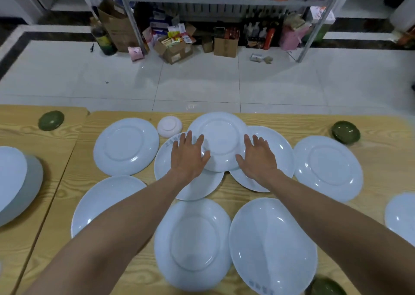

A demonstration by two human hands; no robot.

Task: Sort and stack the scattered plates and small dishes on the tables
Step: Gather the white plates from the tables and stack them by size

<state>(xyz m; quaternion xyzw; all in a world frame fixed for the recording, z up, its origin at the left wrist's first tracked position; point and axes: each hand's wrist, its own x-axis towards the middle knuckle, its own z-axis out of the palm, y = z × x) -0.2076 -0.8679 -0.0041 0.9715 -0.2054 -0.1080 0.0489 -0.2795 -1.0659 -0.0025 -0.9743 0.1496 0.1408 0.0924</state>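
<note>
At the far left, a short pile of plates [15,182] on the left worktop [22,135] suggests sorting has barely begun, with a green dish [51,120] loose beyond it. On the main worktop [381,155] white plates lie scattered singly beside a pink dish [169,127]. The left hand [187,153] and right hand [256,157], fingers straight and flat, flank an upturned plate [219,141] lying across two others, gripping nothing. A second green dish [345,132] at far right and a third green dish [325,287] at the near edge wait unsorted.

White tiled floor [202,79], cluttered metal shelving [224,0] — wooden tables [235,196]
</note>
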